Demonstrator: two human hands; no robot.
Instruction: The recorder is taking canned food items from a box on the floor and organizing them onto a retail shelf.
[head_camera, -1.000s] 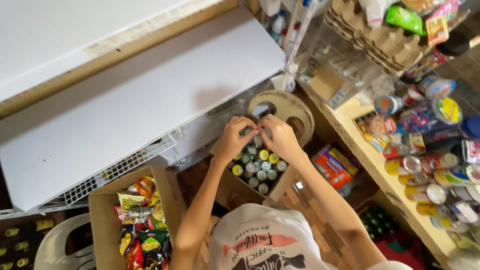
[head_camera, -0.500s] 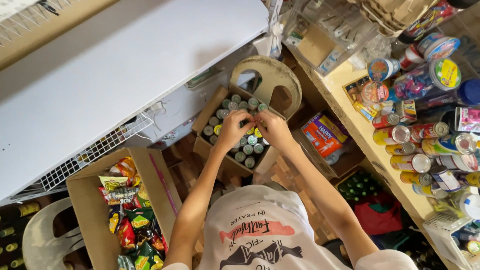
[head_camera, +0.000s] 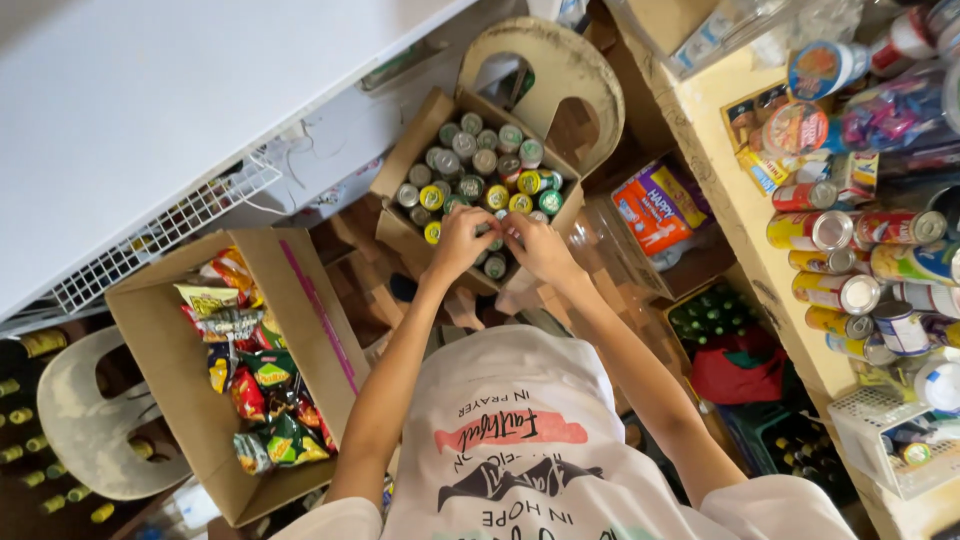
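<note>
While I lean over, both hands sit together at the near edge of the small can box (head_camera: 400, 190). Left hand (head_camera: 462, 240) and right hand (head_camera: 540, 248) are curled narrow, fingertips meeting on a can (head_camera: 495, 266); cannot tell which one grips it. Snack carton (head_camera: 160, 330) at 8 o'clock. Tin shelf (head_camera: 745, 215) at 3 o'clock.

Garment: a white short-sleeved T-shirt (head_camera: 545, 450) is worn.
Print: dark lettering, a salmon-pink brushstroke band and a black splash shape are shown on the chest.
Arms: bare below the sleeves.
Hands: left hand (head_camera: 462, 240), right hand (head_camera: 540, 248), no gloves or jewellery seen.
</note>
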